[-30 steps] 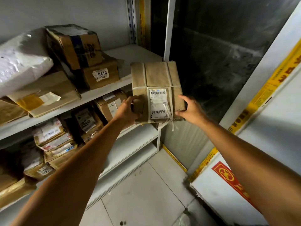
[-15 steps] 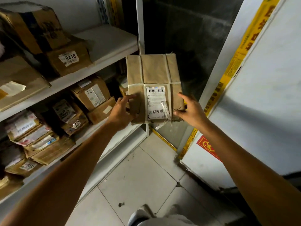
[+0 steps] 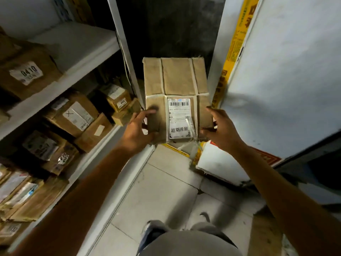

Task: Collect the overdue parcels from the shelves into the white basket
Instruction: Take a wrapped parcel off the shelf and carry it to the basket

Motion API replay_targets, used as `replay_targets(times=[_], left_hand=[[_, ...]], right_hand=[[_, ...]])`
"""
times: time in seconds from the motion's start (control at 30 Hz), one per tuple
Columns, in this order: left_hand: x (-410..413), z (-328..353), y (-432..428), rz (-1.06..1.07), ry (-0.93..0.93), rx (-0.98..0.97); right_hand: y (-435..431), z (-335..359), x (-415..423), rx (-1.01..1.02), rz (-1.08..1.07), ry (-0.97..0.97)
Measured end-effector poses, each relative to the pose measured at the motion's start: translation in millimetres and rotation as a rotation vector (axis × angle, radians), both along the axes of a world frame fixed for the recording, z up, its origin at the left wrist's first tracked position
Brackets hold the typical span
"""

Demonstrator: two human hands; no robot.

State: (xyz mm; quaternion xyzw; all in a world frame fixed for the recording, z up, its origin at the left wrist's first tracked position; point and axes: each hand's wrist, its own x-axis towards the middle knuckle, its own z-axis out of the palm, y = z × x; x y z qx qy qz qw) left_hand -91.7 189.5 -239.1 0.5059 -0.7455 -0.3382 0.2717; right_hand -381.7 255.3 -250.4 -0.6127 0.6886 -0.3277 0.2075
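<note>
Head view: taped brown parcel [image 3: 178,78], white label [image 3: 179,118].

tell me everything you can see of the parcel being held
The parcel is a rectangular package in brown paper or card, bound by pale straps, two lengthwise and one across. A white shipping label with a barcode and Chinese characters sits on its lower half. It is held in the air facing the camera, the left hand gripping its lower left edge, the right hand its lower right.
</note>
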Motion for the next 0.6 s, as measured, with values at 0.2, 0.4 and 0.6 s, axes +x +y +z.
replay_targets(times=[0.2,0.4,0.6], left_hand=[[14.7,-13.4,-23.6,-0.203,0.044,-0.015],[19.2,-13.7,-30.7,-0.437,0.125,-0.014],[0.2,-9.8,-9.6,-0.626,0.099,0.017]], right_hand=[[34.2,-6.2,34.9,0.042,-0.239,-0.073],[84.4,-6.4,71.4,-0.004,-0.427,-0.074],[146.0,-3.4,91.3,-0.003,-0.620,0.005]])
